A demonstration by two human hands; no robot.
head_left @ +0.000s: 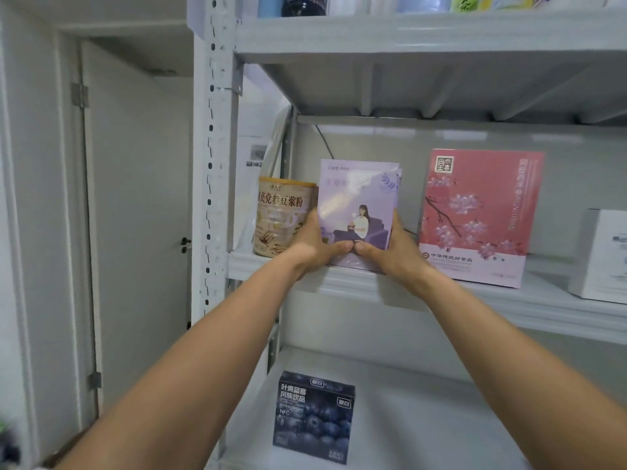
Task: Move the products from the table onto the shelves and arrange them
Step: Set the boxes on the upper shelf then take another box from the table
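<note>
A purple box (pixel 359 198) with a seated figure printed on it stands upright at the front edge of the middle shelf (pixel 356 283). My left hand (pixel 314 242) grips its lower left side and my right hand (pixel 395 249) grips its lower right side, thumbs meeting on its front. A gold tin (pixel 280 215) stands just left of the box, touching my left hand. A large pink box with blossoms (pixel 478 215) stands to the right, apart from the purple box.
A white box (pixel 600 256) sits at the far right of the middle shelf. A dark blueberry drink box (pixel 314 417) stands on the lower shelf. Bottles and packs line the top shelf (pixel 407 32). A white upright post (pixel 212 164) and a door (pixel 135 215) lie left.
</note>
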